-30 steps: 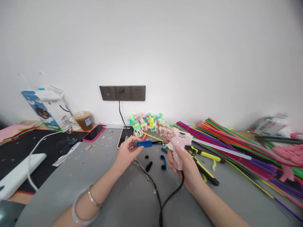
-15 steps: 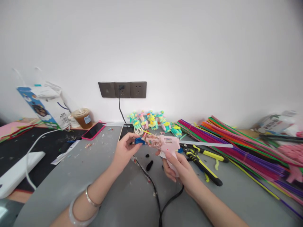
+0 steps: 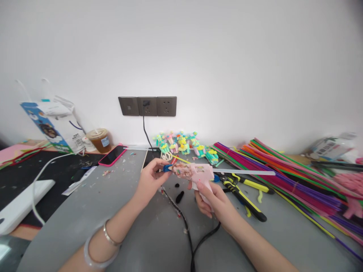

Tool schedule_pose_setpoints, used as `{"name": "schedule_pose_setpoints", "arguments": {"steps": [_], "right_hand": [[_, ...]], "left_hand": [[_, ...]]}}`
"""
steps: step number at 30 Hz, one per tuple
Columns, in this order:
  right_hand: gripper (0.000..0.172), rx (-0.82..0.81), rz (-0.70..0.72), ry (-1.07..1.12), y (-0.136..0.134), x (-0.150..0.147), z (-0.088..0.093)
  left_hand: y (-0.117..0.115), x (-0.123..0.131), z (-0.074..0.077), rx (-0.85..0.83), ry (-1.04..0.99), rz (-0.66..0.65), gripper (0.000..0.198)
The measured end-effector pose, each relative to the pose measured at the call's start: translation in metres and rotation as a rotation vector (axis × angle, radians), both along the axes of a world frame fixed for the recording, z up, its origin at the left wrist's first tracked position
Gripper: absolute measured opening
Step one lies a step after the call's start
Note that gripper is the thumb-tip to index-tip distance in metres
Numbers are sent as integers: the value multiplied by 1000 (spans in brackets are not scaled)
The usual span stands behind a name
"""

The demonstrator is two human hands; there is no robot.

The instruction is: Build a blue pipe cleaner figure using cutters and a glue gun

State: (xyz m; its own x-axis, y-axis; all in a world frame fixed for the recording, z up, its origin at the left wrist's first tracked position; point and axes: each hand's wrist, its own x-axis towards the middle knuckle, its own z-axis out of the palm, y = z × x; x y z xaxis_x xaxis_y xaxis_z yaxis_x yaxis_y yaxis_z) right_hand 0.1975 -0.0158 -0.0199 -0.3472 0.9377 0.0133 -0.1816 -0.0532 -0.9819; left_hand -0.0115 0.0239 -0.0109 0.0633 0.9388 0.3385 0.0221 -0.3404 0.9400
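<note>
My right hand [image 3: 210, 198] is wrapped round the handle of a pink hot glue gun [image 3: 202, 174], whose nozzle end is crusted with old glue and points left. A long translucent glue stick [image 3: 244, 172] sticks out of its back. Between the thumb and fingers of my left hand [image 3: 151, 179] is a small blue fuzzy piece [image 3: 168, 168], partly hidden by the fingers. The gun's tip is at this piece; whether they touch I cannot tell. Two small black fuzzy pieces [image 3: 179, 197] lie on the grey table [image 3: 136, 238] below the gun.
Behind my hands stand several pastel fuzzy figures [image 3: 184, 145]. Yellow-black pliers [image 3: 245, 202] and bundles of coloured pipe cleaners [image 3: 283, 177] lie right. To the left are a phone [image 3: 112, 155], a drink cup [image 3: 99, 140] and a carton [image 3: 53, 126]. A black cord [image 3: 184, 219] crosses the front.
The glue gun has shifted slightly left and its tip has come down to the blue piece. My left hand keeps its pinch, nearly in place.
</note>
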Motion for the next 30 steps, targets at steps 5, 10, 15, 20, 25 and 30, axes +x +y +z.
{"name": "schedule_pose_setpoints", "arguments": {"steps": [5,10,15,20,25,30], "right_hand": [[52,1,-15,-19,-2,1,-1],[55,3,-36,-24,0,2,2],[56,-2,-61,-36,0,1,6],[55,-8,-84,-44,0,3,5],[54,-5,-96,-46,0,4,8],[56,-8,-113,-48,1,4,9]], "left_hand": [[-1,1,4,18,2,27,17],[0,0,6,41,-12,66,19],[1,-2,5,63,-20,71,19],[0,-2,6,78,-14,82,19],[1,-2,7,84,-44,89,20],[2,-3,5,92,-70,93,22]]}}
